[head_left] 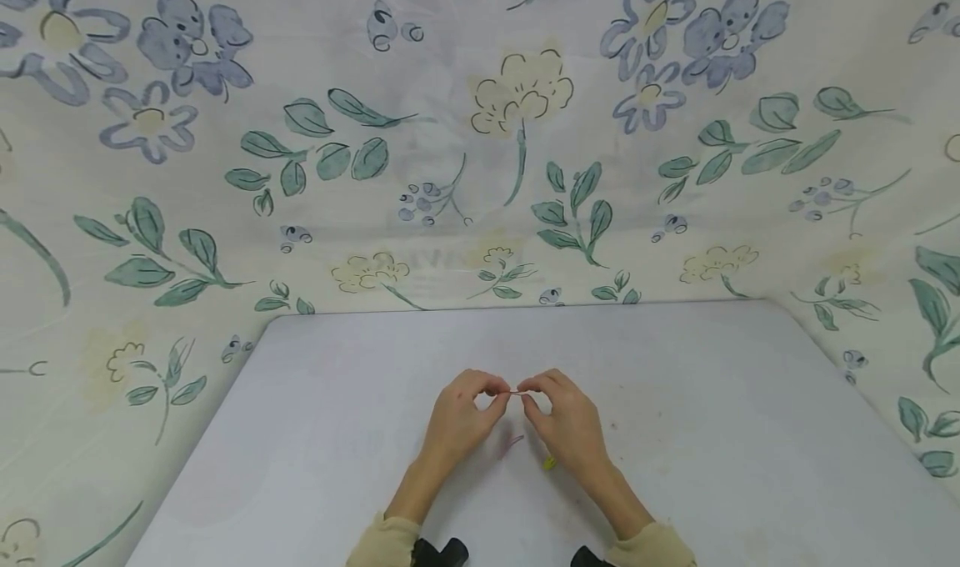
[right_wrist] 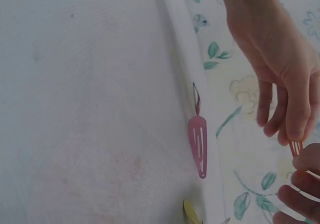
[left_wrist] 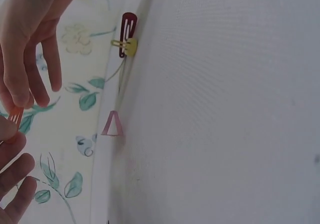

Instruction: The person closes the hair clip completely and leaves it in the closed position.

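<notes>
- Pinching an orange hair clip point(head_left: 515, 393) between both hands, lower middle of the head view, with the left hand point(head_left: 463, 408) gripping one end and the right hand point(head_left: 566, 413) gripping the other
- Squeezing thumb against fingertips on both sides, so definitely a firm hold at each end
- Showing up just as a thin reddish line in the head view, bridging the small gap between the fingertips, ends covered
- Way easier to make out from the wrists: slotted middle exposed between the two pinches, far left of the left wrist view and lower right of the right wrist one
- Lying on the white table point(head_left: 300, 450) just below the hands in the head view: a pink clip point(head_left: 517, 440), then a yellow clip point(head_left: 550, 463) a bit lower right, near the right hand
- Overlapping the yellow one at upper left of the left wrist view: a dark red clip point(left_wrist: 123, 32), can't tell if actually touching
- Also spotting a slim loop point(right_wrist: 198, 106) above the pink one in the right wrist view, can't tell if part of it
- Hanging behind everything: floral cloth point(head_left: 442, 75)
</notes>
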Motion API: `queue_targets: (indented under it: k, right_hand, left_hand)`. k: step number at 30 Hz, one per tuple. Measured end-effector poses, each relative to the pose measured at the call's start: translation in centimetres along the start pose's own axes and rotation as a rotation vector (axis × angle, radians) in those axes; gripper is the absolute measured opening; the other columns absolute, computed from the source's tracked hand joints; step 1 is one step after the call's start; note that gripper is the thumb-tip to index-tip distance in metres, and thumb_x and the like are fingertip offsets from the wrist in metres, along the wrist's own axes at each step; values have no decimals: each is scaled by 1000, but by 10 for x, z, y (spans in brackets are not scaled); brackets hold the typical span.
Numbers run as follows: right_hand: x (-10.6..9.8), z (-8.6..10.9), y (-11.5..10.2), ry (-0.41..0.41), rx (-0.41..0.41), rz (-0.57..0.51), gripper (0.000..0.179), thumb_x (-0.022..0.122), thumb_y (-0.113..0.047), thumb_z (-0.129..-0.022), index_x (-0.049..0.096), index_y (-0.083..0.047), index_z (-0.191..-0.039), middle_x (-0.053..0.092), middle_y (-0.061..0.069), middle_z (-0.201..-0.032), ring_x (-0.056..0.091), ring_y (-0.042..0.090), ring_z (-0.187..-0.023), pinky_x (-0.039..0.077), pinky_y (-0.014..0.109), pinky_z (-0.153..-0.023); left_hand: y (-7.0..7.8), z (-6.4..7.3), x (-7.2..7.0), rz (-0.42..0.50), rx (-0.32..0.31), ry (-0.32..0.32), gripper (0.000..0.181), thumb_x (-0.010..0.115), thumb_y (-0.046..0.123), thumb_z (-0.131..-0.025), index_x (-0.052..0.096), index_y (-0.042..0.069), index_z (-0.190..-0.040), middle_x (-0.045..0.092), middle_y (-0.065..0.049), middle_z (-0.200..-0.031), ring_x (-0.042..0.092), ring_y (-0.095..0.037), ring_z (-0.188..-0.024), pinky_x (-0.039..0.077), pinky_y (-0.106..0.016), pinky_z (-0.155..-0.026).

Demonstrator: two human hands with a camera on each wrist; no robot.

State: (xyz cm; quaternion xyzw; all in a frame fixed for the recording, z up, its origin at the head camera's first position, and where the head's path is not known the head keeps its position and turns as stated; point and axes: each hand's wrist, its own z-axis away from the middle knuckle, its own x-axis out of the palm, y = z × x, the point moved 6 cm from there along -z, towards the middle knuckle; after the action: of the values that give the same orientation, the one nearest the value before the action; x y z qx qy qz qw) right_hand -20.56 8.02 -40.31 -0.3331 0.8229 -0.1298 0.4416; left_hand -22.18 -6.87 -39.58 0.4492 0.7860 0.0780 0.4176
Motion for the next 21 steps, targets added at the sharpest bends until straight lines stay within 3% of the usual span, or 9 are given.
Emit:
queue_targets:
  k: [11,21]
  right_hand:
    - [-8,5,-5,96,-64,-35,22,80,-1,-78,72,-14,-93,66,-5,-92,67,13,-87,57,28,-71]
    - [-10,7,-11,101,-77,-43,21,81,0,-78,71,-13,-92,65,-3,-89,66,13,-85,56,25,-69]
  left_hand:
    - [7,8,-3,102,30,74,15,76,-2,-77,71,9,-85,68,0,-81,64,-14,-78,56,-34,-69]
    - [10,12,-8,90,18,157,18,78,-2,-74,71,12,-83,66,3,-79,61,-11,-76,53,-27,-70]
